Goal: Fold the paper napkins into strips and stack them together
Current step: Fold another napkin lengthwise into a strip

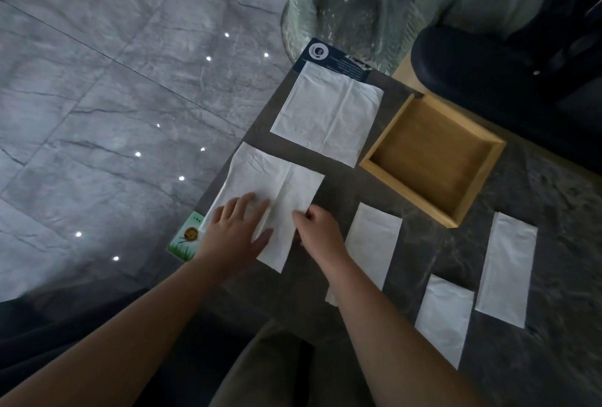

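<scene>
An unfolded white napkin (280, 185) lies at the table's left edge. My left hand (236, 227) presses flat on its near left part, fingers spread. My right hand (317, 227) pinches the napkin's right edge between thumb and fingers. A second unfolded napkin (329, 113) lies flat farther back. Three folded strips rest on the table to the right: one (373, 244) beside my right wrist, a shorter one (444, 317) near the front, and a long one (508, 270) at the far right.
An empty wooden tray (433, 152) stands right of the far napkin. A dark blue napkin pack (329, 56) peeks out behind that napkin. A green card (187, 239) lies at the table's left edge under the near napkin. Grey tiled floor lies to the left.
</scene>
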Demonstrator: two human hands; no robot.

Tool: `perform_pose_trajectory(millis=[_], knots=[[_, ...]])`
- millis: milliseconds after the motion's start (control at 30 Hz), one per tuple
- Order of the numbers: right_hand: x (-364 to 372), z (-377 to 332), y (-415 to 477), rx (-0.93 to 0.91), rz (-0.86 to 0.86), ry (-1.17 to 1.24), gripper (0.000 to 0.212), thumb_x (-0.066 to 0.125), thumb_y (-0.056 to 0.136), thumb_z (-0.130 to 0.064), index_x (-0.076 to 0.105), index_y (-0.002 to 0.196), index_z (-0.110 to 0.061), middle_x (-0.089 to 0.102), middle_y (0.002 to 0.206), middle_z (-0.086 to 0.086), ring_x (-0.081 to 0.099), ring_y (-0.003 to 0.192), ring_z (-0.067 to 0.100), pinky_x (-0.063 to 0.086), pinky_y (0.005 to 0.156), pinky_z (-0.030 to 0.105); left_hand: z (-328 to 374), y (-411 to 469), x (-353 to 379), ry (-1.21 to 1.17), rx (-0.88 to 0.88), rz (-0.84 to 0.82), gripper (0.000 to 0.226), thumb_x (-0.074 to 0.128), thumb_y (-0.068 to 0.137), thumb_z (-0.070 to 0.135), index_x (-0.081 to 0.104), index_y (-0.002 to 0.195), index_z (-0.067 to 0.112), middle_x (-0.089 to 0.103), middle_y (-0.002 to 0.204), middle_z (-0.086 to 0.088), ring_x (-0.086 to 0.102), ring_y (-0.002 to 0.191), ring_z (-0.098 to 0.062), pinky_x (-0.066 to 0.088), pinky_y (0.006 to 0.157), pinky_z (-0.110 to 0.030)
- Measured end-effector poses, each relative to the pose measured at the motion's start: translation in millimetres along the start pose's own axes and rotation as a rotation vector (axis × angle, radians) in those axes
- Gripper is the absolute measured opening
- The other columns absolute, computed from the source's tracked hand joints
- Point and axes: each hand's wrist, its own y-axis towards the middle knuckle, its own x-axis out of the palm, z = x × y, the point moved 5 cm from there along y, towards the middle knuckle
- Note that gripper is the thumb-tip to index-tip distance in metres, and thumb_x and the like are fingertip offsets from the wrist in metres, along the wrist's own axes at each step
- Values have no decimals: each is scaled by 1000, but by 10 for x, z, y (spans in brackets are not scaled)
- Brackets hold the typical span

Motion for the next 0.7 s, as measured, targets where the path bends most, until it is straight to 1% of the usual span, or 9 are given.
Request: perform_pose_trajectory(millis=[67,133,233,300,400,467,533,633,700], knots=[[-126,23,-32,5,5,-2,25,57,106,-40,70,104,-19,74,105,14,73,99,32,62,92,50,53,18,-11,8,40,9,65,32,102,62,18,162,40,19,171,-2,17,157,-27,19,126,-51],[-240,62,-60,6,12,-28,32,56,106,-43,68,104,-14,71,107,20,72,101,36,62,93,53,107,38,22,15,110,5,63,32,102,60,18,161,42,11,173,-2,9,159,-27,13,128,-52],[-429,149,-96,15,19,-73,35,56,106,-43,67,103,-10,66,97,19,66,86,28,58,80,42,186,53,152,72,218,-13,66,33,102,60,15,162,43,3,174,-3,0,160,-27,10,128,-54],[-547,208,-120,24,20,-77,32,56,106,-40,66,99,-11,61,89,10,62,83,20,54,77,35,222,50,234,92,253,-27,67,34,101,61,17,163,41,7,174,-8,3,160,-31,15,127,-58],[-685,260,-155,36,39,-21,26,56,107,-34,63,92,-14,62,90,8,65,88,24,57,78,34,299,31,292,95,254,-29,69,38,100,62,19,163,39,7,174,-10,4,160,-33,15,127,-59],[-723,276,-167,31,51,-15,30,57,107,-34,66,98,-7,66,97,17,69,94,35,58,78,39,379,1,314,92,257,-19,72,38,100,64,19,163,37,5,174,-10,3,160,-33,11,128,-57],[-749,294,-159,27,71,-24,33,56,108,-34,68,108,-3,68,107,22,69,100,37,62,84,49,434,-24,353,91,251,-16,73,36,100,64,16,164,34,3,174,-12,0,159,-33,8,128,-54],[-821,301,-141,33,90,-30,34,55,110,-33,67,109,-1,70,106,19,68,92,30,56,81,38,426,-42,386,83,227,-27,75,31,101,61,11,165,29,0,174,-12,-2,159,-31,10,129,-53],[-883,325,-118,32,98,-40,36,54,110,-32,64,103,2,67,102,24,65,87,30,49,77,35,368,-47,402,81,228,-46,76,26,101,60,5,166,25,-4,174,-10,-5,160,-28,10,129,-52]])
